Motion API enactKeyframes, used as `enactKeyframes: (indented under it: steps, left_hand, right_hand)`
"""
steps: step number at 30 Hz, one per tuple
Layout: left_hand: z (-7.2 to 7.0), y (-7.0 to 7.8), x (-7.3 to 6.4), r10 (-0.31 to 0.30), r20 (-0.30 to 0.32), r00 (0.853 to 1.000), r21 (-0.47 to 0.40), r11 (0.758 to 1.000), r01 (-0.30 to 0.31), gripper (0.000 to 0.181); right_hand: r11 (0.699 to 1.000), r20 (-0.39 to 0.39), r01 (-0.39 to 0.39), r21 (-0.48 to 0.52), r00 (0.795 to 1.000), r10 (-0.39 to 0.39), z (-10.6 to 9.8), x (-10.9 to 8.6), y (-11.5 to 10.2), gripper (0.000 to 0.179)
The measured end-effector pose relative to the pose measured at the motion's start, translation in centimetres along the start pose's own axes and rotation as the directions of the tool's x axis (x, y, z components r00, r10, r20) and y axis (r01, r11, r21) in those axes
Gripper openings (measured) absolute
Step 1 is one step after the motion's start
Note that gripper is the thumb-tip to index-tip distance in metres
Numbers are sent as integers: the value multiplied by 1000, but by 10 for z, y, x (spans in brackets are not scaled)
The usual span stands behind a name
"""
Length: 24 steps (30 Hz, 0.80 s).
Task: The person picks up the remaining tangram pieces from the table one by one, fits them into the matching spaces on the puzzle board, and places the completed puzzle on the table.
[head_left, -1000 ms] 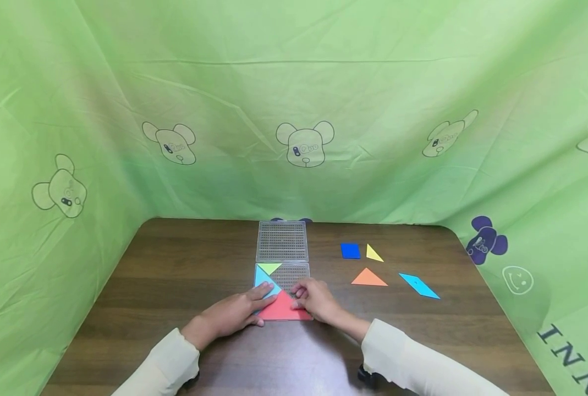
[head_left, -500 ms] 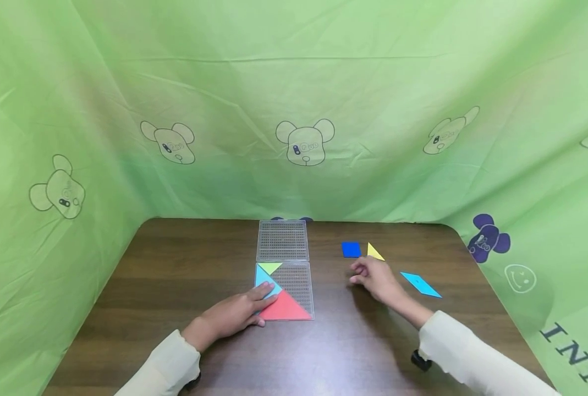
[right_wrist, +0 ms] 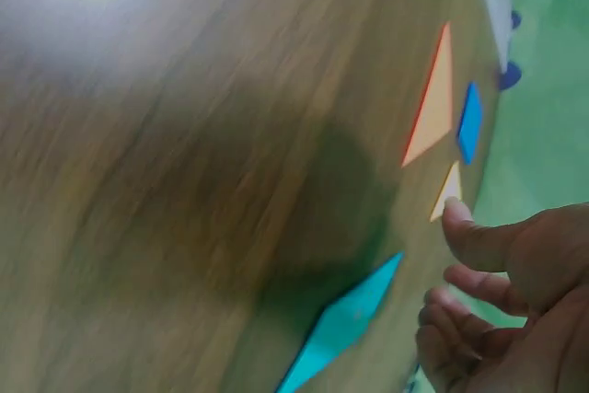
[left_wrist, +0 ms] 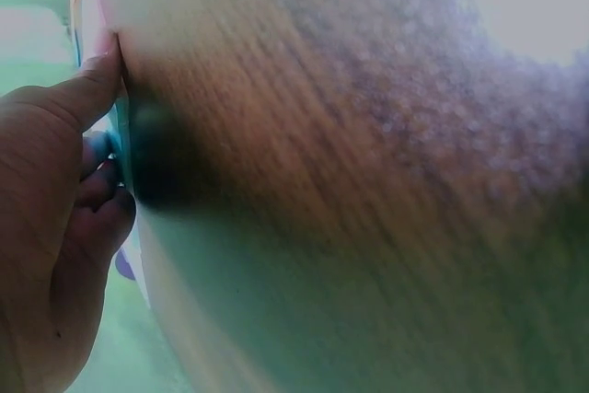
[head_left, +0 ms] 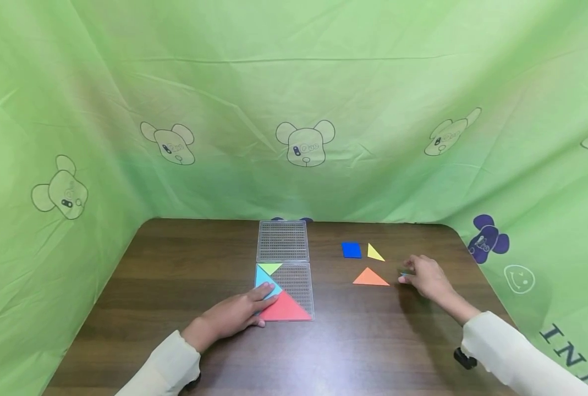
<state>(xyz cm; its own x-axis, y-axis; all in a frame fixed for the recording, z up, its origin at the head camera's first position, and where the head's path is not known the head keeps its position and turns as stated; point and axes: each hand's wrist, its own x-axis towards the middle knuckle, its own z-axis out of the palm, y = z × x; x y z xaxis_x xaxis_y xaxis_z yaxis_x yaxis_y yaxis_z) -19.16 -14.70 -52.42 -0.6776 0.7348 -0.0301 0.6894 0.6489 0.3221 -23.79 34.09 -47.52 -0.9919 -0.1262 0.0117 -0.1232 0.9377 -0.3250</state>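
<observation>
My left hand (head_left: pixel 236 313) rests with fairly straight fingers on the light blue triangle (head_left: pixel 263 278) and the red triangle (head_left: pixel 285 308). Both lie in the near half of a clear gridded case (head_left: pixel 301 283), along with a light green triangle (head_left: pixel 270 268). In the left wrist view, the thumb touches the edge of that case. My right hand (head_left: pixel 427 278) hovers over the bright blue parallelogram (right_wrist: pixel 345 324), covering most of it in the head view. Its fingers are loosely bent, and the right wrist view shows them apart from the piece, holding nothing.
An orange triangle (head_left: pixel 371 277), a dark blue square (head_left: pixel 351 250) and a small yellow triangle (head_left: pixel 375 253) lie on the wooden table (head_left: pixel 190 247) left of my right hand. The case's far half (head_left: pixel 282 242) lies flat. Green cloth (head_left: pixel 224 181) hangs around the table.
My right hand has left the red triangle and moved right, passing over the orange triangle to the parallelogram. The left hand has stayed in place.
</observation>
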Motion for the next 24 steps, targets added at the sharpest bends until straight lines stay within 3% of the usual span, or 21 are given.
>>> enactKeyframes:
  steps: [8, 14, 24]
  left_hand:
    - [0, 0, 1, -5, 2, 1000, 8, 1000, 5, 66]
    - [-1, 1, 0, 4, -10, 1000, 2, 1000, -4, 65]
    - [-1, 1, 1, 13, -17, 1000, 19, 1000, -13, 66]
  right_hand:
    - [998, 0, -3, -66, 1000, 3, -2, -11, 28, 32]
    - [998, -24, 25, -65, 999, -26, 4, -14, 36, 30]
    - [996, 5, -77, -34, 997, 78, 6, -11, 34, 26]
